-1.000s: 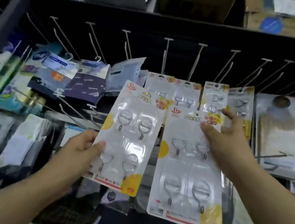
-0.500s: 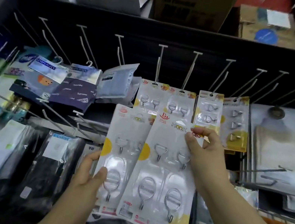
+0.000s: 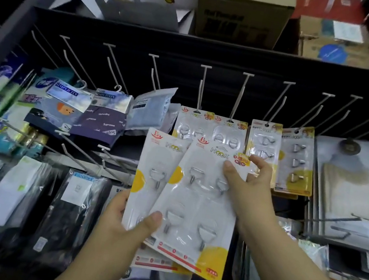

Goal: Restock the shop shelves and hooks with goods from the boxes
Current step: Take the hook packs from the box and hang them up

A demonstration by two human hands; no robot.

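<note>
Now, from the head camera: two overlapping hook packs, front pack [image 3: 194,205] over rear pack [image 3: 151,171], are held up before the peg rack [image 3: 218,54]. Left hand [image 3: 123,228] pinches both bottom edges, thumb on top; right hand [image 3: 249,188] grips the front pack's upper right corner.

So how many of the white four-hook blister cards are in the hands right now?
2: the front white hook card is held by both the left hand and right hand; the rear card overlaps behind. More may hide behind.
</note>
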